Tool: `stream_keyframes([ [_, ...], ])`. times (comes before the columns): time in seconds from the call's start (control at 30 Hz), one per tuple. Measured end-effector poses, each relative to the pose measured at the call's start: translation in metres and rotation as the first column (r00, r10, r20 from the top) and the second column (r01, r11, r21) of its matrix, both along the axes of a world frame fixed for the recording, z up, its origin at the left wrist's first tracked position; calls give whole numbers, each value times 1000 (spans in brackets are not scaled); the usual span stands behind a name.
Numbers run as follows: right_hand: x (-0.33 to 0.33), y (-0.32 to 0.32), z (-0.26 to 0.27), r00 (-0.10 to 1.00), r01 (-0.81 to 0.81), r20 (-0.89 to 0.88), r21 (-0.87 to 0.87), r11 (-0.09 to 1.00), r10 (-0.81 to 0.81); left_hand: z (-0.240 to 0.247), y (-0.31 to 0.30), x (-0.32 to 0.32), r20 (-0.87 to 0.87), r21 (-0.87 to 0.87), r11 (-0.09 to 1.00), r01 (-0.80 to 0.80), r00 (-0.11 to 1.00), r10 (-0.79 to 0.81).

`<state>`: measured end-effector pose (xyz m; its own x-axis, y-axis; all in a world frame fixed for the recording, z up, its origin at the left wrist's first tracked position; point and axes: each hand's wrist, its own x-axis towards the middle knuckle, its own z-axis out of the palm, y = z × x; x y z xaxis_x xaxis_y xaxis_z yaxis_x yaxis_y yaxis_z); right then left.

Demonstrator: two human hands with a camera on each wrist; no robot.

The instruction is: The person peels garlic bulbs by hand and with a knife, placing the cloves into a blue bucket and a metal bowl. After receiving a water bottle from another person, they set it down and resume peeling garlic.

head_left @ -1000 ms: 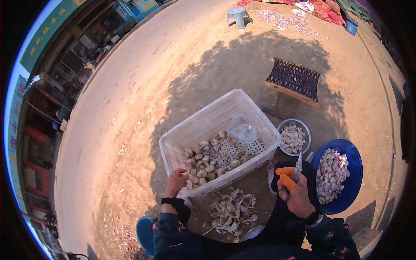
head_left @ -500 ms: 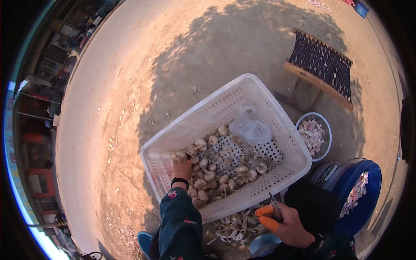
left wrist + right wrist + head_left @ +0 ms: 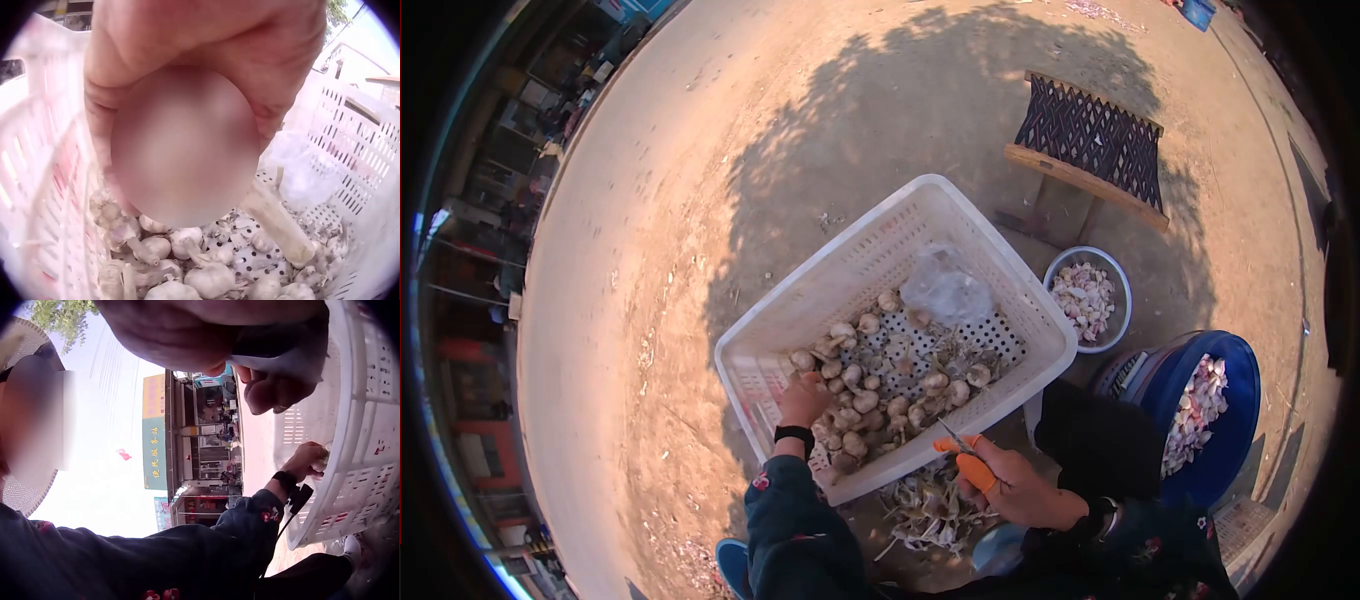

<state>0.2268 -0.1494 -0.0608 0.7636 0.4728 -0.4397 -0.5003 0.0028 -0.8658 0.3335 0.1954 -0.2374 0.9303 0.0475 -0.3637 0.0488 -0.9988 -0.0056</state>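
The left hand (image 3: 803, 400) is reaching into the near left part of the crate (image 3: 830, 260), its fingers curling round what is apparently a garlic bulb (image 3: 281, 226); the thick stalk is sticking out, while a blur is hiding the head. The right hand (image 3: 1025, 492), wearing orange finger covers (image 3: 977, 472), is gripping a small knife (image 3: 953, 437) just over the near rim. The other bulbs (image 3: 865, 401) are lying loose, mostly along the crate's near left side, and are looking light, firm and dry. Their papery skins are probably offering a slightly slippery hold and flaking under rubbing, so the round head, taken across its widest part by thumb and fingers, is seeming the surest place; the stiff stalk is serving as a handle but is likely snapping if bent hard. Squeezing too tightly is risking splitting the cloves apart. A soft plastic bag (image 3: 946, 285) is resting farther right inside, dry stalks and peelings (image 3: 925, 510) are heaping up near the crate, and separate cloves are filling a metal bowl (image 3: 1127, 312) and a blue tub (image 3: 1248, 400) to the right, with a woven stool (image 3: 1090, 130) standing beyond
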Motion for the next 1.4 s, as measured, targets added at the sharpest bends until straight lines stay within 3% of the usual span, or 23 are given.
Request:
stream_keyframes([
  [0.03,-2,1,-1,1000,-7,20,11,1000,6,27,-3,-5,20,11,1000,-7,1000,6],
  [0.07,-3,3,-1,982,-91,153,-126,988,110,55,-6,-13,-74,-348,896,-276,961,267],
  [0.1,-6,5,-3,935,-152,271,-273,950,227,85,-12,-25,-245,-630,599,-495,858,452],
  [0.13,-11,10,-8,958,-145,225,-156,977,178,111,-20,-42,-264,-770,413,-486,832,488],
  [0.17,-18,13,-7,950,-157,247,-152,976,191,126,-24,-63,-242,-777,411,-476,830,503],
  [0.2,-24,16,-1,959,-193,196,-76,978,204,137,-27,-88,-437,-843,67,-533,753,492],
  [0.23,-32,19,7,965,-225,142,-2,974,223,148,-34,-113,-611,-791,-286,-541,682,401],
  [0.3,-61,31,18,969,-222,107,-16,975,223,190,-76,-164,-721,-671,-539,-510,618,313],
  [0.37,-95,40,17,790,-210,488,-354,911,372,204,-105,-209,-764,-603,-621,-502,586,269],
  [0.4,-111,43,17,786,-209,509,-316,926,351,199,-111,-229,-794,-542,-691,-479,561,234],
  [0.43,-127,45,14,783,-219,503,-326,920,365,194,-116,-245,-797,-533,-702,-473,558,230],
  [0.5,-151,46,5,778,-217,485,-390,895,399,190,-126,-272,-875,-422,-792,-440,425,230],
  [0.67,-185,38,-20,726,-331,384,-532,779,570,160,-124,-319,-890,-290,-861,-418,449,82],
  [0.8,-193,37,-24,698,-382,347,-560,735,626,139,-124,-339,-852,-301,-874,-382,520,66],
  [0.87,-195,38,-30,735,-392,350,-478,786,580,139,-127,-341,-860,-310,-871,-380,504,86],
  [0.97,-198,37,-28,730,-427,296,-506,749,616,134,-131,-344,-883,-346,-869,-353,435,175],
  [1.07,-198,38,-14,752,-456,237,-487,745,615,125,-132,-349,-891,-332,-864,-377,425,157],
  [1.2,-200,39,-21,733,-431,289,-502,750,615,125,-141,-348,-907,-326,-870,-370,383,176],
  [1.27,-199,40,-7,836,-502,18,-376,779,548,121,-140,-349,-895,-354,-853,-384,402,191],
  [1.3,-201,40,-11,839,-499,18,-376,781,544,119,-142,-350,-895,-354,-851,-387,403,189],
  [1.37,-204,41,-28,869,-493,-98,-250,833,485,115,-148,-352,-825,-547,-757,-358,385,414],
  [1.4,-204,42,-36,870,-491,-97,-253,834,483,111,-151,-352,-824,-547,-757,-358,388,412],
])
